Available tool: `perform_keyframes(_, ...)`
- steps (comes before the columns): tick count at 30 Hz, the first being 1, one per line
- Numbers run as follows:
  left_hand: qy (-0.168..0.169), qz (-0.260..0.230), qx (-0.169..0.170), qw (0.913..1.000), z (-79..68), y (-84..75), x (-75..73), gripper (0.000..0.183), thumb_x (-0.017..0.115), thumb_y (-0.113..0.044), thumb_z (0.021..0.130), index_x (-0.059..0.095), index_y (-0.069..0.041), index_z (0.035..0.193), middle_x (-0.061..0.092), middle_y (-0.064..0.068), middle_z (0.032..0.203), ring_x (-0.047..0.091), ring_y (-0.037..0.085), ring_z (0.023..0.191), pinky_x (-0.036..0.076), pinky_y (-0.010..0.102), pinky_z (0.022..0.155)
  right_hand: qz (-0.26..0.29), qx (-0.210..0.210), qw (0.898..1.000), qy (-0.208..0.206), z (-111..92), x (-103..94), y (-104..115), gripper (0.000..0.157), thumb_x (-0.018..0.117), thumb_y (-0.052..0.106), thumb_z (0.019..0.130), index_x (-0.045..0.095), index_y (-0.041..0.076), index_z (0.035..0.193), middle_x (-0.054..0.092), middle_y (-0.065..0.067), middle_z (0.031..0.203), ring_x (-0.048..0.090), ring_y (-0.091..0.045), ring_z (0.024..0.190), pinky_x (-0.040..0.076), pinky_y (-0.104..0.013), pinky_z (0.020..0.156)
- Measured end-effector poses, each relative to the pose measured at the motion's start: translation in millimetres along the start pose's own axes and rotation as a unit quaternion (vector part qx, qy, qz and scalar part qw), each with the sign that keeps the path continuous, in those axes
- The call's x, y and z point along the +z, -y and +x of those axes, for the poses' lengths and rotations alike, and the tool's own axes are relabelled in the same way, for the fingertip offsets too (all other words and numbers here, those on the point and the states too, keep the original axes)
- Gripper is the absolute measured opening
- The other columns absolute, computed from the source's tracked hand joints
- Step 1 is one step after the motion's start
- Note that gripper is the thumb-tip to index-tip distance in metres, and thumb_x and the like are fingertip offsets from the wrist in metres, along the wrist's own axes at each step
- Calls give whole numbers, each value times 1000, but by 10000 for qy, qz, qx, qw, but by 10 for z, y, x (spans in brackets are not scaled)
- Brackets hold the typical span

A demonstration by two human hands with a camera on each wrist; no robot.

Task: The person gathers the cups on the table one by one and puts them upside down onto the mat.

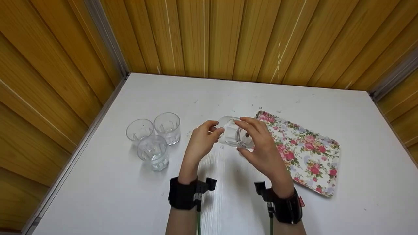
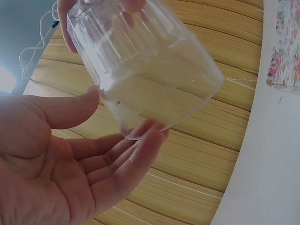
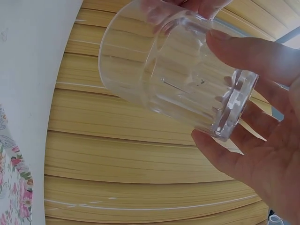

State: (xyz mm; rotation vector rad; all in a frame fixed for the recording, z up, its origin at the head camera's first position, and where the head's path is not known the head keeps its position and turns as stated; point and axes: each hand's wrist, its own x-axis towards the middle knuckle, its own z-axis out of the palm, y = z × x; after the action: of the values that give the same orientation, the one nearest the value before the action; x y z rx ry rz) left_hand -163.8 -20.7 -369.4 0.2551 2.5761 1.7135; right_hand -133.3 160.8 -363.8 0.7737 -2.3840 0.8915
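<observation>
A clear glass [image 1: 229, 132] is held above the table [image 1: 225, 209], tipped onto its side, with its mouth turned toward the left hand [image 1: 200, 143] and its thick base toward the right hand [image 1: 264, 151]. The rim is pinched lightly between the left thumb and fingers; the base end is gripped by the right hand, its fingers and thumb spread on opposite sides. Facets are seen along the glass's lower part, and a small dark speck is shown on it in both wrist views.

To the left, three more glasses [image 1: 167, 129] are stood upright in a close cluster; whether they touch cannot be told. A clear layer is seen low in the nearest one, but whether it is liquid or thick glass cannot be told.

On the right wrist strap [image 1: 287, 209] a red tag [image 1: 301, 201] is carried, its lettering too small to be read. A flowered tray [image 1: 310, 160] is laid at a slant to the right, its left side partly covered by the right hand. The table is backed by a wooden wall [image 1: 222, 39].
</observation>
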Motion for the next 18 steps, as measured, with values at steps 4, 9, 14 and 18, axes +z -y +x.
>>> perform_keyframes(4,-19,94,11,10000,7,8,16,38,57,-23,90,54,0,120,64,11,95,63,22,77,47,25,62,47,-35,10000,8,0,-4,1,76,80,-7,58,52,11,126,48,-6,129,40,-20,120,42,-40,90)
perform_keyframes(9,-29,121,16,9999,3,7,22,38,56,-23,90,54,0,120,65,11,97,63,25,81,47,26,63,67,-33,10000,39,2,-11,7,75,81,-6,58,52,11,126,48,-6,129,40,-20,121,41,-41,92)
perform_keyframes(14,-13,183,23,9998,0,-2,23,37,55,-24,91,54,-2,120,66,11,100,64,23,86,50,31,69,33,-67,10000,44,3,-19,14,75,81,-5,58,53,11,126,48,-7,130,40,-21,121,40,-42,93)
perform_keyframes(18,32,303,42,9995,-1,-3,25,36,54,-25,91,55,-2,120,66,11,101,64,20,87,50,34,73,10,-123,9999,49,1,-28,24,74,81,-4,59,53,12,125,48,-8,129,41,-21,120,41,-43,92)
